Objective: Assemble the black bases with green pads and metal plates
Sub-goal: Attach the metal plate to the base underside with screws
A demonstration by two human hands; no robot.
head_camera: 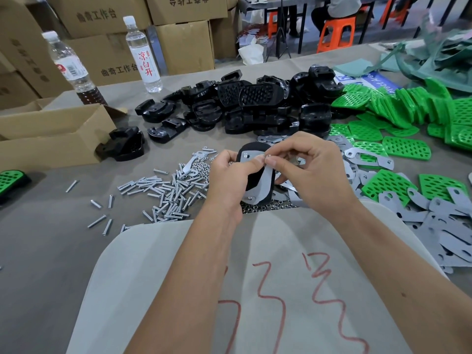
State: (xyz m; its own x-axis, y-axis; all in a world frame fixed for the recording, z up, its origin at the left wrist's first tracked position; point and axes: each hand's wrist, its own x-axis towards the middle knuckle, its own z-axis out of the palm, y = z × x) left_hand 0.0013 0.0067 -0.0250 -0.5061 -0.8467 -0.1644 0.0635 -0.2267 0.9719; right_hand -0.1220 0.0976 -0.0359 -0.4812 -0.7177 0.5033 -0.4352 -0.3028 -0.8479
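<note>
1. Grey-covered worktop [51,251] in a storeroom, cardboard boxes [107,34] stacked along the far edge, two water bottles [143,54] standing in front of them.
2. Heaped toward the far edge: black bases [255,106]. Spread along the right edge: green pads [406,148] and grey metal plates [447,226].
3. Loose screws [163,190] scattered left of centre, near the front edge.
4. Held up at centre, above the screws and plates: one black base [252,177] with a metal plate [264,180] lying across it.
5. Left hand [229,175], grip clenched around the base's left side, thumb pressing the plate.
6. Right hand [306,169], grip pinching a small nut [268,156] at the plate's upper end.
</note>
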